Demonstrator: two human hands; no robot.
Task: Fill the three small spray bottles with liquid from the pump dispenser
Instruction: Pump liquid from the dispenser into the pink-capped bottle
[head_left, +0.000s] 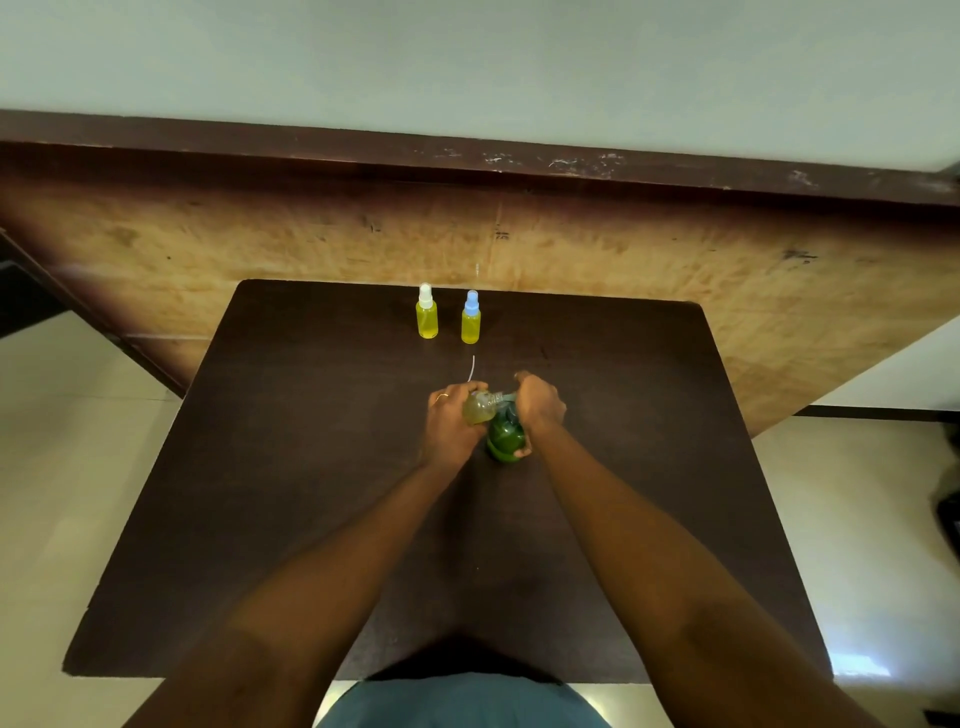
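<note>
1. Hands are meeting at the middle of the dark table (311, 519) in our head view, the only 1 we are getting.
2. We are seeing the left hand (451, 418) curling closed around a small open spray bottle (479, 408), tilted, with pale yellow liquid inside.
3. We are seeing the right hand (537, 402) pressing down closed on the top of the green pump dispenser (505, 439), its spout reaching to the bottle's mouth.
4. We are noticing a thin white tube (471, 368) lying just beyond the hands.
5. We are finding 2 capped bottles standing upright near the far edge, both yellow-filled: the white-capped bottle (426, 313) and, beside it, the blue-capped bottle (470, 318).
</note>
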